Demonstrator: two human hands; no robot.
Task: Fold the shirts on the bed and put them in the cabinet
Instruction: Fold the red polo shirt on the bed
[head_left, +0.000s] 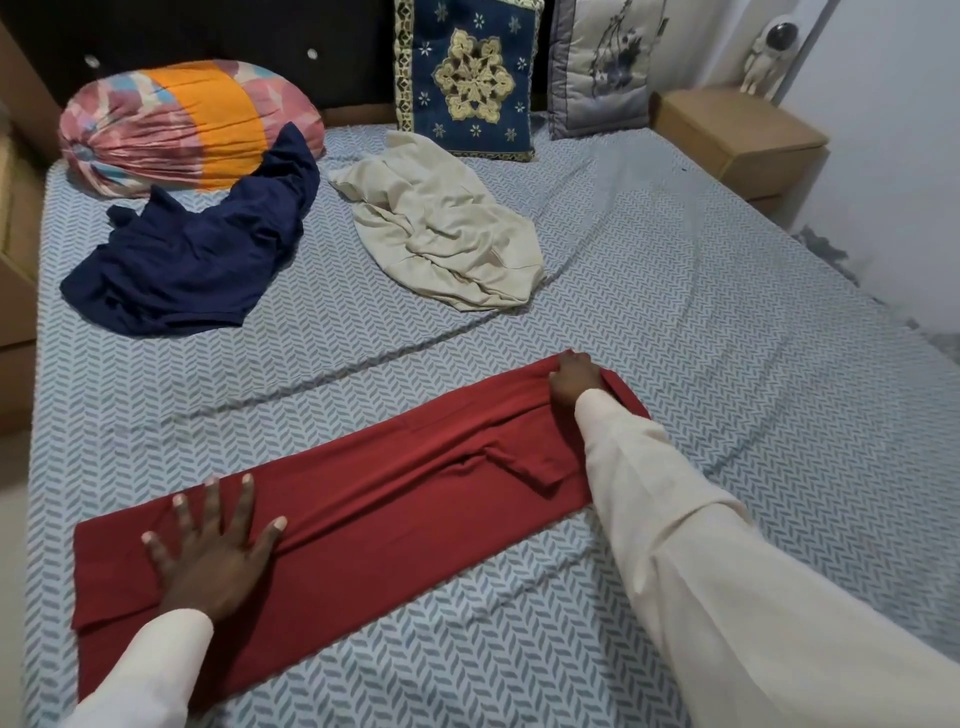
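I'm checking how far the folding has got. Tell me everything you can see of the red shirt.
The red shirt is plain, soft-looking fabric, folded lengthwise into a long narrow band lying flat and diagonal on the patterned bedsheet. A sleeve lies folded on top. The left hand presses flat on one end; the right hand grips the other.

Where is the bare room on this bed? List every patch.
Bare sheet right of the beige shirt, towards the nightstand; also the strip between the red shirt and the navy shirt. Crowded by the bolster.
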